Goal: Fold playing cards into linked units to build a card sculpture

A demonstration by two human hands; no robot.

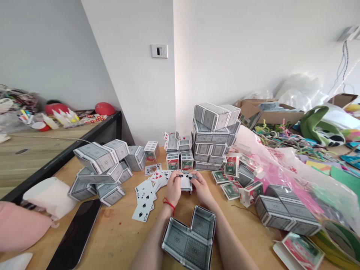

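My left hand (173,189) and my right hand (200,188) meet at the table's middle, both pinched on a small bunch of playing cards (185,181) held face up between them. A red string circles my left wrist. Loose face-up cards (148,195) fan out on the wood just left of my left hand. An L-shaped open tray folded from cards (189,240) lies between my forearms, close to me.
Card-built boxes pile at left (99,168) and stack tall behind (213,137); more sit at right (287,212). Card packs (233,178), pink plastic wrap (281,165), a dark tablet (75,234), cardboard boxes and craft clutter surround the wooden table (118,232).
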